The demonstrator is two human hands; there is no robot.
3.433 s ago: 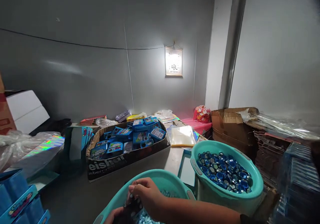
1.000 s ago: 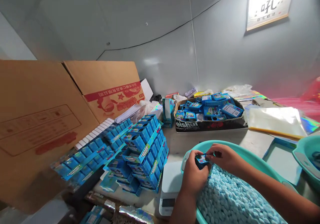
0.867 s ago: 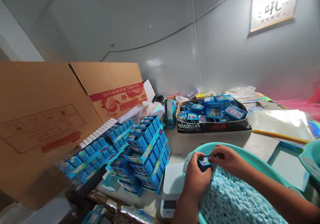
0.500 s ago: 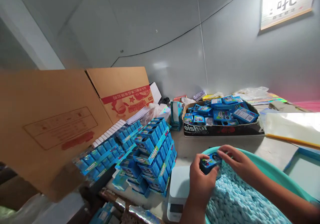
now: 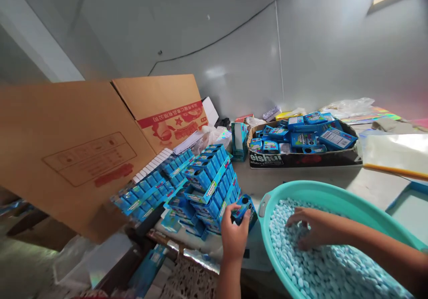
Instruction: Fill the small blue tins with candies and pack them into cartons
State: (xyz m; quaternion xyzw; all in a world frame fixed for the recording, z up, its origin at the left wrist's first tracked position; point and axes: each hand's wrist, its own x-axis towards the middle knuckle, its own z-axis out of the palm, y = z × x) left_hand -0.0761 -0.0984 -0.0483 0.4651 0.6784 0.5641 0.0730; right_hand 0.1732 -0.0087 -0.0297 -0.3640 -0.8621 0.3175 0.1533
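Tub, head view: a turquoise oval plastic tub filled with small, smooth, pale-blue pellets.
Blue box: a small blue printed cardboard box with a dark round hole, just left of the tub; whether anything supports it is hidden.
Left hand: the left hand grips that box between thumb and curled fingers.
Right hand: the right hand is inside the tub, fingers loosely curved, thumb apart, touching the pellets; I cannot tell whether any are caught.
Stacked trays: blue printed card trays of similar boxes, left of the tub.
Black carton: a low black printed cardboard carton of loose blue boxes, on the worktop beyond the tub.
Pellet step: apparently scooping.
Next move: likely calls for closing the right fingers around pellets, box held steady.
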